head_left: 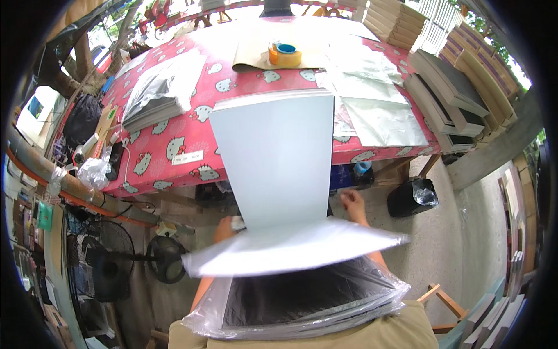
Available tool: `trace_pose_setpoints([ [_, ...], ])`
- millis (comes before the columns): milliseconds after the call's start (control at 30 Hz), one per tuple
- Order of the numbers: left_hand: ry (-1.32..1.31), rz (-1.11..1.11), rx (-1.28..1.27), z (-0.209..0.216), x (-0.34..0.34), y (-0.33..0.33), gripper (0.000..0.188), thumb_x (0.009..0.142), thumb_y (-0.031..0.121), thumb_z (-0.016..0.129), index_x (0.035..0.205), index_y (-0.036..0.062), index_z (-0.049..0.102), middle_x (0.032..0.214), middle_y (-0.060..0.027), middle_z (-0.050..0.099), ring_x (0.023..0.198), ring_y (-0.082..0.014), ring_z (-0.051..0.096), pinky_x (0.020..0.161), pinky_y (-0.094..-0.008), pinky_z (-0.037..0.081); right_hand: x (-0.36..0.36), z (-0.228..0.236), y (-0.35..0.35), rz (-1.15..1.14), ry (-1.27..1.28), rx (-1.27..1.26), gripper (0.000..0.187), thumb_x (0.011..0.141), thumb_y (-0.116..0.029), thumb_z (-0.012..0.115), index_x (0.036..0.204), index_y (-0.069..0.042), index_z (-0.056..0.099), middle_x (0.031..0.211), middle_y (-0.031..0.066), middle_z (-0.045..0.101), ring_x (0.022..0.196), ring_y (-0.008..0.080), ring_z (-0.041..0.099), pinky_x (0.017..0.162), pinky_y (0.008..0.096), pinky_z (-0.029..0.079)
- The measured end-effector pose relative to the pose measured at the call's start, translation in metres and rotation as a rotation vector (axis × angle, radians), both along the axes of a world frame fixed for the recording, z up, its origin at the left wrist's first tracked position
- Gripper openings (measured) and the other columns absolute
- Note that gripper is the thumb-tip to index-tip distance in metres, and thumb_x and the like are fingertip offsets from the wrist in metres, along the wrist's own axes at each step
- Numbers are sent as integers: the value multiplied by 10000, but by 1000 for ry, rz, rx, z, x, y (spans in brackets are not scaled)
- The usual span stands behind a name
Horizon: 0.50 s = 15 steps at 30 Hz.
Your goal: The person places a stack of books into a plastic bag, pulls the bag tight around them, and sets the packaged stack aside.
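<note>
A tall stack of white sheets or thin boards (273,157) leans from my lap against the near table edge. Across its lower end lies a white sheet (296,250), smeared by motion. Below that, a black flat item in clear plastic (296,296) rests on my lap. My left hand (222,228) is beside the stack's lower left edge, partly hidden by the white sheet. A small white wad (238,223) shows at its fingers, which look closed on it. To the right of the stack, my right hand (353,205) hovers apart from it, fingers loosely curled with nothing visible in them.
The table has a pink patterned cover (189,148). On it are tape rolls (285,55) on brown paper, plastic-covered boards (154,107) and clear plastic bags (383,119). Grey boards (450,87) are stacked at right. A black bin (410,198) and a fan (104,262) flank me.
</note>
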<state>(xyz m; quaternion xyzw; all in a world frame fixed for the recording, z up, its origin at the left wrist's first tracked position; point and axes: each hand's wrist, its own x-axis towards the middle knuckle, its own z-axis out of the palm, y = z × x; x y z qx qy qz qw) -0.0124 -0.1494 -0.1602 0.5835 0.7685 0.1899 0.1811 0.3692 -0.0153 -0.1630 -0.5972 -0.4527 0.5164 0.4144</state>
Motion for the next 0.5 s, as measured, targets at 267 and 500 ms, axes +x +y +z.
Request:
trace_pose_setpoints([
  [267,-1183,-283,332,227,-36,17,178,755,136,548,859,-8,528,647,-16,451,471,-45,353,421,-186,248,-80,182,-36,1921,401,109,404,867,-299,469,1177,-40,483,1253,160,420,1196,272,351,994,364,247],
  [500,-1544,-603,242,279,24,58,347,865,360,443,953,26,465,718,-43,444,506,-74,367,370,-173,268,-85,68,-14,1487,-592,86,390,854,-351,456,1116,-74,541,1155,133,502,1098,246,441,930,326,326],
])
